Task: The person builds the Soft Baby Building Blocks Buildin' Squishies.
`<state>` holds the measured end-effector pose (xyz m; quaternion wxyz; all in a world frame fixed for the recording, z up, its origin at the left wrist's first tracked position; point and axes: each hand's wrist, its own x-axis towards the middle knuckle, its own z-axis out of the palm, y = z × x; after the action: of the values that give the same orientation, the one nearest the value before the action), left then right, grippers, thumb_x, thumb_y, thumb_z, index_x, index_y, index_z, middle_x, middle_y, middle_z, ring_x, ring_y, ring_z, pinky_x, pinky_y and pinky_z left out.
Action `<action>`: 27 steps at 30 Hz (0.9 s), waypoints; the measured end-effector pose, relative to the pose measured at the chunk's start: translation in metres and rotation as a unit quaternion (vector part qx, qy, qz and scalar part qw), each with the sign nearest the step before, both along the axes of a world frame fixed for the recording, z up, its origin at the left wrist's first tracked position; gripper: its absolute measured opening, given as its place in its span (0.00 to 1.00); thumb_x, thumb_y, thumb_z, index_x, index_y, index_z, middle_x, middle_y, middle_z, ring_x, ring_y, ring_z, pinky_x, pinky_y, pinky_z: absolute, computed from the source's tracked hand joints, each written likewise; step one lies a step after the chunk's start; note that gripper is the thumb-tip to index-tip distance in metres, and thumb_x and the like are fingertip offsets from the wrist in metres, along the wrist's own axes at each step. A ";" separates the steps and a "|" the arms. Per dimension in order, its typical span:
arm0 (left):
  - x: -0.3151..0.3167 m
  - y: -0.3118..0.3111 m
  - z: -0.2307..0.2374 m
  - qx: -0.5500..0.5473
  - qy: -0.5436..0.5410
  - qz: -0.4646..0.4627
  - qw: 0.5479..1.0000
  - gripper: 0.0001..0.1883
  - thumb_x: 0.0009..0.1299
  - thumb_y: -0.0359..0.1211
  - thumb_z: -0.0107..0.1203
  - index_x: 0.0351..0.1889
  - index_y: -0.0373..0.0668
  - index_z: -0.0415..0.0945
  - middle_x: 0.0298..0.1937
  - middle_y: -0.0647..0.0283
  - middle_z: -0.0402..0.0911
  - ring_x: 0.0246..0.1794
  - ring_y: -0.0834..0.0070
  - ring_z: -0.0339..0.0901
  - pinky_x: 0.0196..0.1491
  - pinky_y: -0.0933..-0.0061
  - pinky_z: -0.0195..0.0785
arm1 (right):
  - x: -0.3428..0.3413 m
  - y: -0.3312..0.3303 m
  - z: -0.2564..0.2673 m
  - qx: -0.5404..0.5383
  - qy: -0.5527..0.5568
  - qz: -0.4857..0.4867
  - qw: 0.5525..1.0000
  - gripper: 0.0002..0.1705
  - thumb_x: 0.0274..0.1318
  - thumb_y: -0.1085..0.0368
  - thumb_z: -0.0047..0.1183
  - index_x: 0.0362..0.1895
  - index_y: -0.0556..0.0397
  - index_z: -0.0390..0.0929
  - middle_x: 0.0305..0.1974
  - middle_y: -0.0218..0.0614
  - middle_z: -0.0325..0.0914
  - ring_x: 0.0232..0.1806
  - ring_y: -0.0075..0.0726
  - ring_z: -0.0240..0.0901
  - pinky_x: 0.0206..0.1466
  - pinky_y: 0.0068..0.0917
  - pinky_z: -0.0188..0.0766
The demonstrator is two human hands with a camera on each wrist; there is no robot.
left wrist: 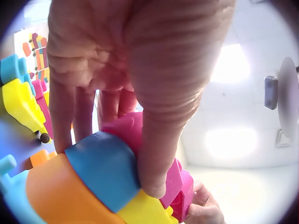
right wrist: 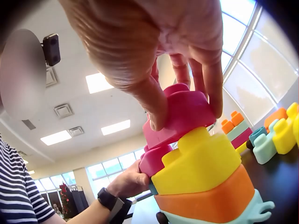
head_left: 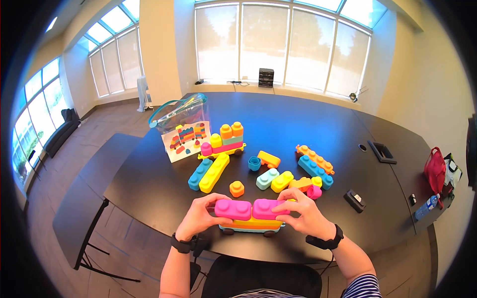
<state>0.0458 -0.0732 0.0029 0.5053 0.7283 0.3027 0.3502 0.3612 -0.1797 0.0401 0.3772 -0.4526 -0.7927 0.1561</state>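
A stacked block car stands near the table's front edge: light blue wheeled base [right wrist: 229, 213], orange layer [right wrist: 210, 193], then yellow block [right wrist: 201, 161] and blue block [left wrist: 105, 168]. Two pink blocks top it in the head view. My left hand [head_left: 201, 216] grips the left pink block [head_left: 233, 209], its thumb reaching down over the blue block in the left wrist view. My right hand [head_left: 305, 216] pinches the right pink block [head_left: 267, 209], which sits tilted on the yellow block's studs in the right wrist view.
Behind stand an orange block [head_left: 237, 188], long yellow [head_left: 214, 173] and blue blocks [head_left: 200, 174], and a second block car [head_left: 226, 148]. Clear bag [head_left: 181, 129] is at back left. More blocks [head_left: 315, 171] lie to the right, near a black device [head_left: 355, 200] and a bottle [head_left: 427, 207].
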 end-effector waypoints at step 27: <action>0.030 -0.010 -0.009 0.025 -0.001 0.003 1.000 0.30 0.58 0.27 0.81 0.59 0.37 0.83 0.55 0.62 0.90 0.57 0.75 0.87 0.67 0.66 0.79 | 0.008 -0.012 -0.015 0.021 0.034 -0.043 0.998 0.07 0.60 0.71 0.69 0.41 0.56 0.86 0.59 0.41 0.85 0.53 0.47 0.84 0.52 0.37 0.83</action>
<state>0.0762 -0.0830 -0.0061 0.4861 0.7398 0.2952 0.3596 0.3687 -0.1912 0.0249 0.4197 -0.4729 -0.7622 0.1388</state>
